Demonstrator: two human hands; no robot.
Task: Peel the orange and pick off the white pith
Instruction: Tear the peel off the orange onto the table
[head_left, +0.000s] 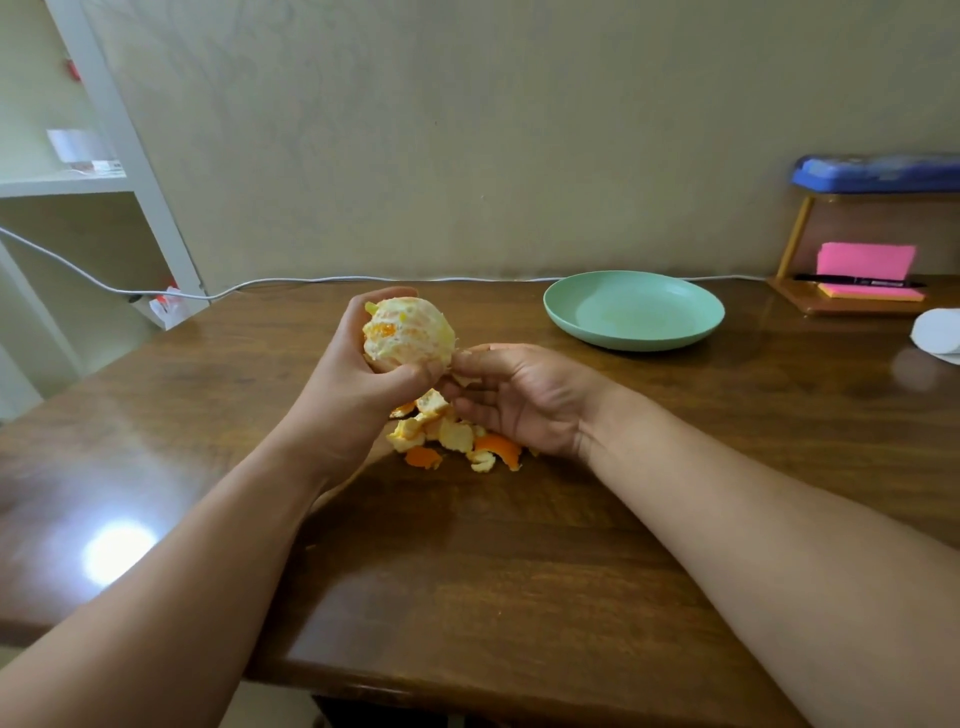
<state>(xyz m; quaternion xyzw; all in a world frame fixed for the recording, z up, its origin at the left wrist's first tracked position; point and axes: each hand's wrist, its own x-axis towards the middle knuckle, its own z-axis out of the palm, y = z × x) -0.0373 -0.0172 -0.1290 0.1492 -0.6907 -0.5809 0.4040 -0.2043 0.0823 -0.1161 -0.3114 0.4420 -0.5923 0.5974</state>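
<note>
- A glossy brown wooden table (519, 571) is standing against a plain beige wall. A round pale green plate (571, 327) is waiting well apart from the hands, probably for the cleaned fruit.
- The left hand (358, 384) is gripping the peeled, pith-covered orange (410, 332) with curled fingers, holding it above the table.
- The right hand (519, 395) is pinching a bit of white pith (464, 378) at the orange's lower edge, its other fingers relaxed.
- Torn orange peel scraps (452, 436) are lying heaped directly beneath the orange, seemingly so that waste falls in one place.
</note>
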